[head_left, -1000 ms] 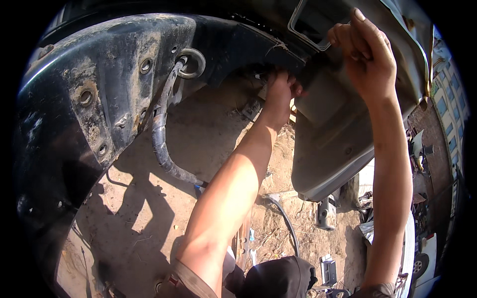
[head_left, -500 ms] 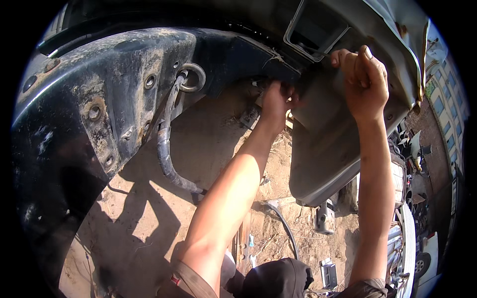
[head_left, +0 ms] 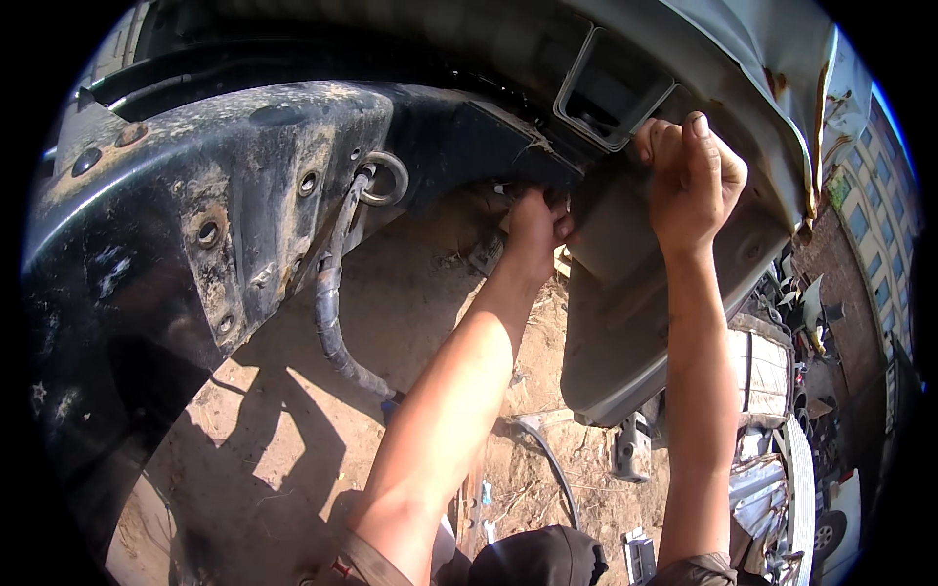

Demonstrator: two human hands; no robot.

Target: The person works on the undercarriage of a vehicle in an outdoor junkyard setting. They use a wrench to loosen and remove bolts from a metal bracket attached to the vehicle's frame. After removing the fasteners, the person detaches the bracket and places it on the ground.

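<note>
My left hand (head_left: 535,234) reaches in below the dark body panel (head_left: 454,137), beside the edge of a grey metal panel (head_left: 625,322). Its fingers are curled, and their tips lie in shadow, so what they grip cannot be made out. Higher and to the right, my right hand (head_left: 696,186) is closed with the thumb up, near a rectangular framed opening (head_left: 614,93) in the grey metal. Anything inside that fist is hidden. Left of my left arm, a taped cable bundle (head_left: 332,317) hangs from a hole with a rubber ring (head_left: 389,179).
A dark, dirty fender (head_left: 147,264) with bolt holes curves along the left. On the sandy ground lie a black hose (head_left: 552,464) and a grey metal part (head_left: 633,449). Scrap parts (head_left: 767,479) are piled at right, with a building (head_left: 874,220) behind.
The view has shifted slightly, so the fender and cable sit lower and further right. My right hand has moved a little left and down; my left hand stays at the panel edge.
</note>
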